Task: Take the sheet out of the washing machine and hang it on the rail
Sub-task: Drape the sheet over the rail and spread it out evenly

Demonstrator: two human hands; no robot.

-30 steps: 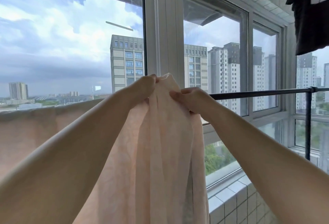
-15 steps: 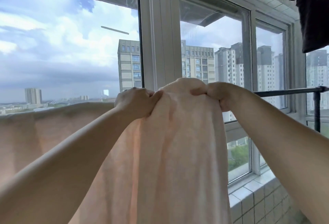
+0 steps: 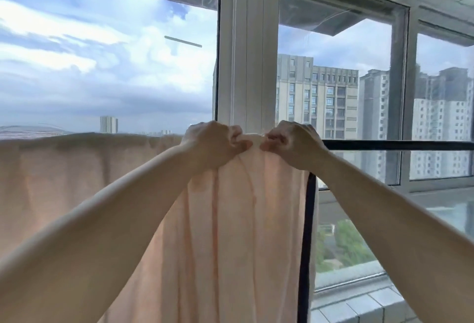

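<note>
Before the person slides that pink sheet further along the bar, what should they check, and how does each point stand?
1. Left hand grips the peach-pink fabric sheet: ok.
2. Right hand grips it too: ok.
3. Sheet draped over the dark metal rail: ok.
4. Bare rail free to the right: ok.
5. Sheet spread flat: not ok, bunched under the hands.
6. Hem off the floor: cannot tell.

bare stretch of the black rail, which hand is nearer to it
Right. The right hand grips the sheet just beside where the bare rail begins; the left hand grips the sheet farther away.
</note>
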